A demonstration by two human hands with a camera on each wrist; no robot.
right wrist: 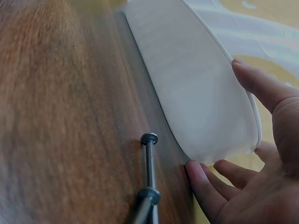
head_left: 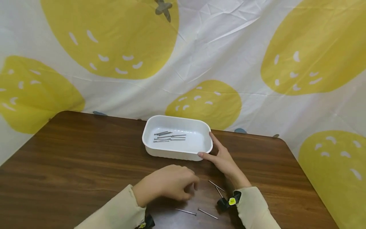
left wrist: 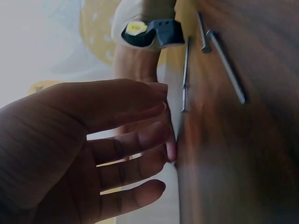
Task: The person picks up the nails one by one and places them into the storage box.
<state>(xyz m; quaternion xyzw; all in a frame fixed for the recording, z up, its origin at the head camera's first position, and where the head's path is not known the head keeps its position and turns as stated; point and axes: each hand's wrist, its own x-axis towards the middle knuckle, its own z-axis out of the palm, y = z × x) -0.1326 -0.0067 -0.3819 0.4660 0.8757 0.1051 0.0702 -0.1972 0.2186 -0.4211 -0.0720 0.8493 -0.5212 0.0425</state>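
Note:
A white plastic tray [head_left: 171, 155] stands toward the back of the table, with several steel nails [head_left: 169, 137] lying in its left half. My right hand [head_left: 224, 160] holds the tray's right end, its thumb on the front rim and its fingers around the far side. In the right wrist view, fingertips touch the tray wall [right wrist: 196, 102] near the tabletop. My left hand [head_left: 168, 183] hovers in front of the tray with loosely bent fingers and holds nothing. Below and right of it, several loose nails [head_left: 207, 213] lie on the wood.
The brown wooden table [head_left: 85, 171] reaches back to a white cloth with yellow fruit prints [head_left: 206, 101]. Two more nails [head_left: 216, 185] lie close by the right wrist, near its black wrist camera [head_left: 223, 203].

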